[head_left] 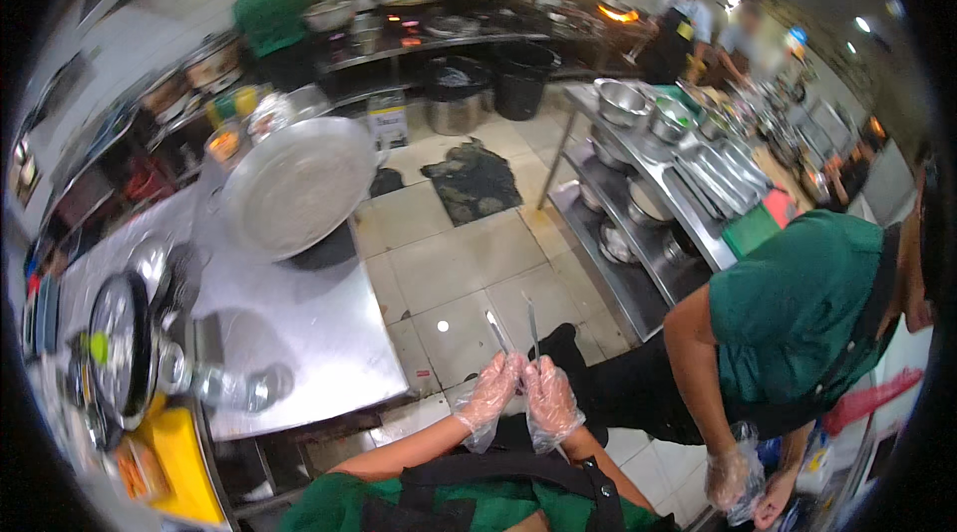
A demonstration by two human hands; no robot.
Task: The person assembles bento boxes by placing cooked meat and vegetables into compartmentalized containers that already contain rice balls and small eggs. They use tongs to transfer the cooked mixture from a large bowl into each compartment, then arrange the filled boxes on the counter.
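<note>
Both of my hands wear clear plastic gloves and are held close together in front of my body, above the tiled floor. My left hand (492, 388) is closed around a knife (496, 331), whose short shiny blade points up and away from me. My right hand (551, 402) is closed on a thin metal tool (532, 328), long and narrow, standing nearly upright beside the knife. The two metal pieces are apart at their tips. Their handles are hidden in my fingers, and the kind of the right one cannot be made out.
A steel table (299, 333) at left carries a large round pan (304, 188). A yellow cutting board (179, 467) lies at lower left. At right stands a steel shelf table (688, 193) with bowls and trays. A co-worker in green (788, 303) stands close on my right. Black mats lie on the floor.
</note>
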